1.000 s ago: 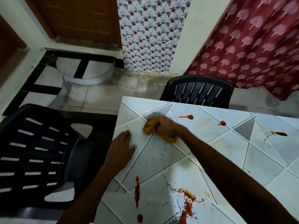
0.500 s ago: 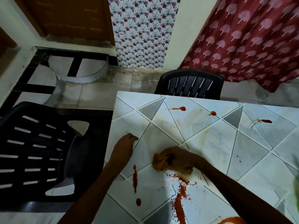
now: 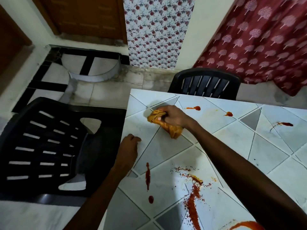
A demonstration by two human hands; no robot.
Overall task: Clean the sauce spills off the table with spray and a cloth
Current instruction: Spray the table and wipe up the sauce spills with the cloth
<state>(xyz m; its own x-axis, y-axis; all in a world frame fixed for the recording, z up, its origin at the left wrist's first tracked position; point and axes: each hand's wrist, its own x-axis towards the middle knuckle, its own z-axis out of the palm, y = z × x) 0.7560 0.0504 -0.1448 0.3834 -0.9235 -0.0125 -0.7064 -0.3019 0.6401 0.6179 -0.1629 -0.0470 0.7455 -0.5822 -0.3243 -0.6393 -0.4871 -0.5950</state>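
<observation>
My right hand grips a bunched yellow-orange cloth and presses it on the white tiled table near its far left corner. My left hand rests at the table's left edge with its fingers curled under, holding nothing. Red sauce lies in several places: a streak and a drop near my left forearm, a long gritty smear in front, a pool at the bottom edge, and small spots along the far side. No spray bottle is in view.
A black plastic chair stands close against the table's left side. Another black chair is tucked at the far edge. A red patterned curtain hangs at the back right, a wooden door at the back left.
My right hand has carried the cloth from the smear near the front back up to the far left corner. My left hand has stayed at the table's edge, fingers now curled.
</observation>
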